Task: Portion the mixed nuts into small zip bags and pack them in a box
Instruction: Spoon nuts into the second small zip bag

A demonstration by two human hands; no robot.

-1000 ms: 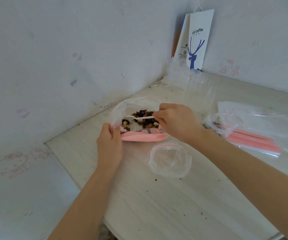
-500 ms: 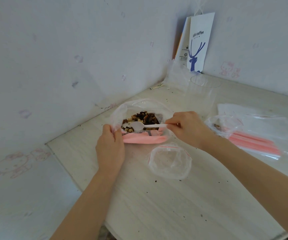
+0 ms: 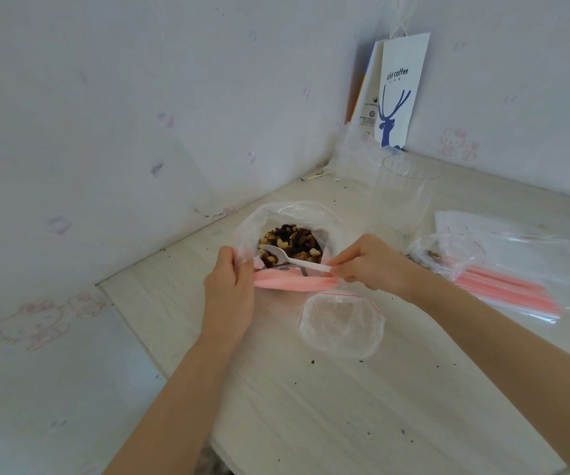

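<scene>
Head view: the grip of the left hand [image 3: 230, 289] pinches the rim of the big bag [image 3: 276, 210] on the worktop [image 3: 311, 423]. The grip of the right hand [image 3: 372, 265] pinches a white spoon [image 3: 297, 261], its bowl at the mixed nuts [image 3: 293, 238]. A small zip bag [image 3: 341, 323] lies open just beside.

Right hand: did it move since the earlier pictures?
Yes. Against the still small bag, the right hand drew back to the right, off the nut bag, pinching the spoon.
</scene>
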